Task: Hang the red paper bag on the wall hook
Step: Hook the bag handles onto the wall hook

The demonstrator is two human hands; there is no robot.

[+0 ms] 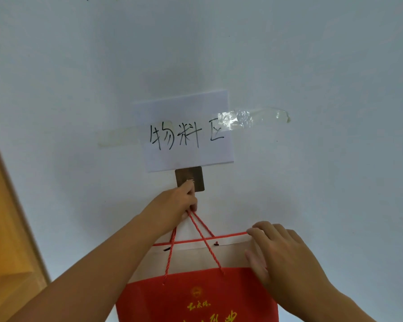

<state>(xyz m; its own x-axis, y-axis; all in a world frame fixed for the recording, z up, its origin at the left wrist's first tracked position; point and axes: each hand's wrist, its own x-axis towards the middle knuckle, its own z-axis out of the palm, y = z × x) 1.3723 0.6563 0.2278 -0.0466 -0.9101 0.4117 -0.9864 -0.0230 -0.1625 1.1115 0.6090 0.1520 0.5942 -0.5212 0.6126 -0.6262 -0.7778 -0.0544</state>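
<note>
The red paper bag (196,296) with gold print and a cream inner lining hangs low in the middle, against the white wall. My left hand (177,201) is shut on its red rope handles (203,235) and holds them up at the brown square wall hook (190,176), with the fingertips touching the metal hook. My right hand (275,249) grips the bag's upper right rim, thumb on the near side and fingers over the far edge. Whether the ropes sit over the hook is hidden by my fingers.
A white paper note (186,133) with black handwriting is taped to the wall just above the hook, with clear tape (256,117) trailing to its right. A yellow wooden door frame (7,228) runs along the left edge.
</note>
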